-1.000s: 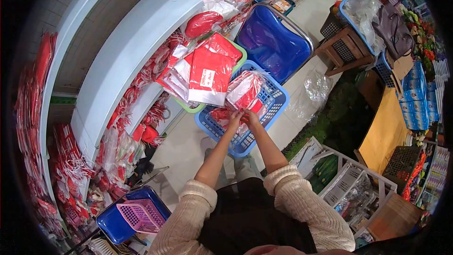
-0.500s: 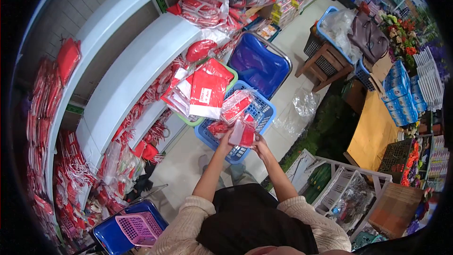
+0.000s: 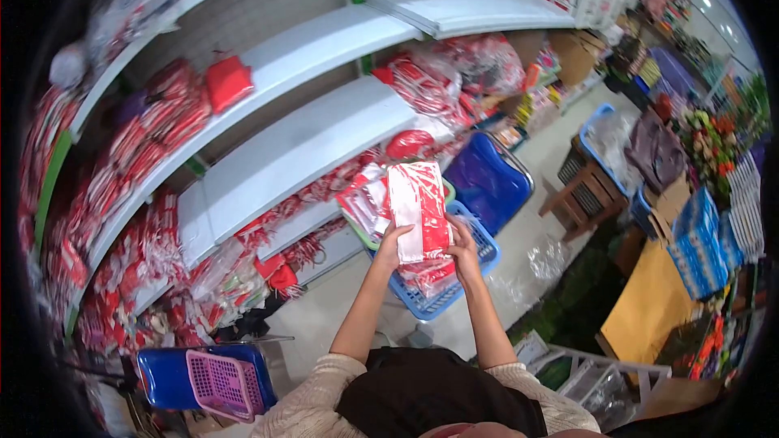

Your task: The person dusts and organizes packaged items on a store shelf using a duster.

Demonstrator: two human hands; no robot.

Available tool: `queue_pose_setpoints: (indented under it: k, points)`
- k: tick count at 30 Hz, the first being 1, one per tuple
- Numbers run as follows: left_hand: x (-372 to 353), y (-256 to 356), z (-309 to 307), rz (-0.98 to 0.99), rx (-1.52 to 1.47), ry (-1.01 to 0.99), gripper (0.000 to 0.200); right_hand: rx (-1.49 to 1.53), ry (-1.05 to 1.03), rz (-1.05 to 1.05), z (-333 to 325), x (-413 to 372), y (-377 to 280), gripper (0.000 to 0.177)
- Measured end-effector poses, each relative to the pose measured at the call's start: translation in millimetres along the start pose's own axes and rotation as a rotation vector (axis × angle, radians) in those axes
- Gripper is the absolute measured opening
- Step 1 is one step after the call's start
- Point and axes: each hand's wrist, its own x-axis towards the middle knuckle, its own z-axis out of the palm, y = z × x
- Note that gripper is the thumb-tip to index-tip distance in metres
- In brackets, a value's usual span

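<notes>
A flat red-and-white packet (image 3: 419, 211) in shiny clear plastic is held upright between both hands. My left hand (image 3: 393, 247) grips its lower left side, and my right hand (image 3: 463, 251) has closed on the lower right side. Below the packet is a blue basket (image 3: 480, 278), with more red items in plastic (image 3: 427, 277) inside it. Behind my left hand, partly hidden, a green-rimmed basket (image 3: 355, 229) holds red and white packets (image 3: 363, 201).
White shelves (image 3: 304, 134) curve along the left, with red packaged goods (image 3: 166, 118) on them. A blue chair (image 3: 491, 178) stands beyond the baskets. Another blue seat (image 3: 162, 377) carries a pink basket (image 3: 223, 385). A wooden stool (image 3: 580, 201) and clear plastic (image 3: 548, 261) are at right.
My hands have risen from low over the blue basket, and the packet now shows its full length, upright. The view has turned up toward the shelves.
</notes>
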Motion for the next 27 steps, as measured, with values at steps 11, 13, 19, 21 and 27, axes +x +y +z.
queue_pose_setpoints:
  k: [11,13,19,21,27]
  points:
    - [-62,161,-76,0.172,-0.311,-0.023,0.051,-0.147,-0.352,-0.127,167,66,31,0.048]
    - [-69,192,-86,0.249,-0.269,0.092,0.051,-0.227,-0.407,-0.182,206,81,33,0.047]
    - [-88,273,-142,0.471,-0.506,-0.023,0.05,-0.491,-0.543,-0.277,315,115,33,0.031]
    - [-98,294,-166,0.543,-0.486,0.039,0.049,-0.517,-0.578,-0.393,352,125,30,0.023]
    - [-138,347,-205,0.691,-0.462,-0.034,0.049,-0.609,-0.537,-0.817,449,164,15,0.014]
